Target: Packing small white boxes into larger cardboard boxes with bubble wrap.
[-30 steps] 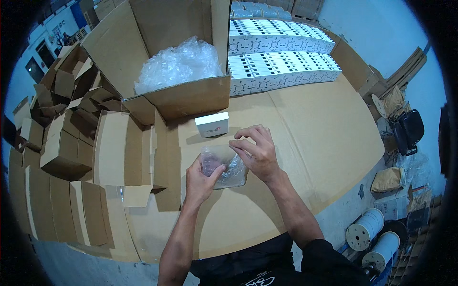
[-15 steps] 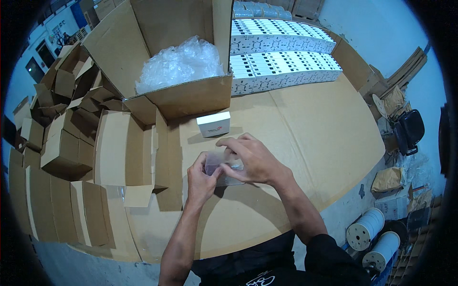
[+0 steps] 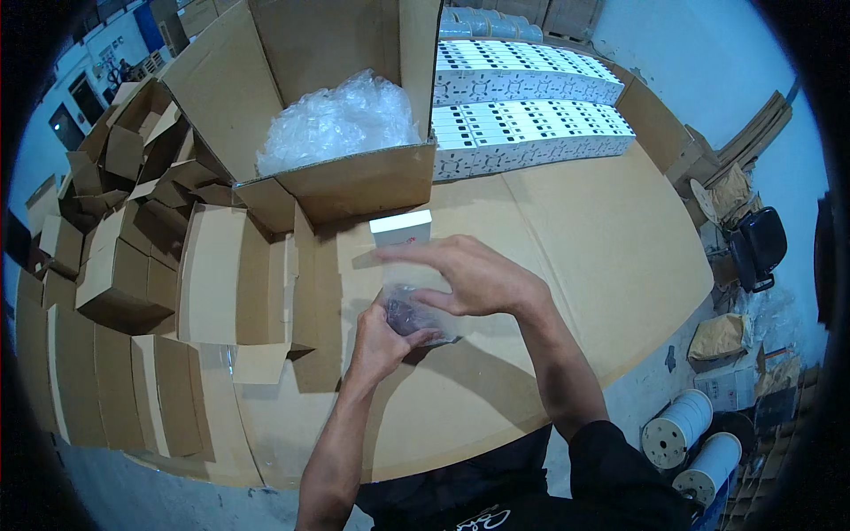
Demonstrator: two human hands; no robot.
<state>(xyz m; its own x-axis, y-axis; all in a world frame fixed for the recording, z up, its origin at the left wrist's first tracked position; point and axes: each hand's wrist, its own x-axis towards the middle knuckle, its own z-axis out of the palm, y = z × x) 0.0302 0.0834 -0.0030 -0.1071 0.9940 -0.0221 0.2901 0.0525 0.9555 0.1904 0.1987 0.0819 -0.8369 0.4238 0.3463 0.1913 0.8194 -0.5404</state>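
In front of me, my left hand (image 3: 379,343) pinches a small clear plastic bag (image 3: 409,316), with the thumb across its front. Something dark shows through the plastic, too unclear to name. Above the bag is my right hand (image 3: 469,276), its fingers stretched out to the left and its thumb close to the plastic. I see nothing held in it. Just beyond its fingertips stands a small white box (image 3: 398,230), partly covered by the hand.
A large open carton (image 3: 359,181) holding crumpled clear plastic bags (image 3: 341,124) stands at the back left. Many white boxes (image 3: 531,146) are stacked in rows at the back right. Empty brown cartons (image 3: 212,283) crowd the left. Cable reels (image 3: 677,429) stand below the table's right edge.
My right hand has lifted off the bag toward the white box, its fingers stretching out. My left hand keeps the bag, which now hangs more to the right and shows its dark content.
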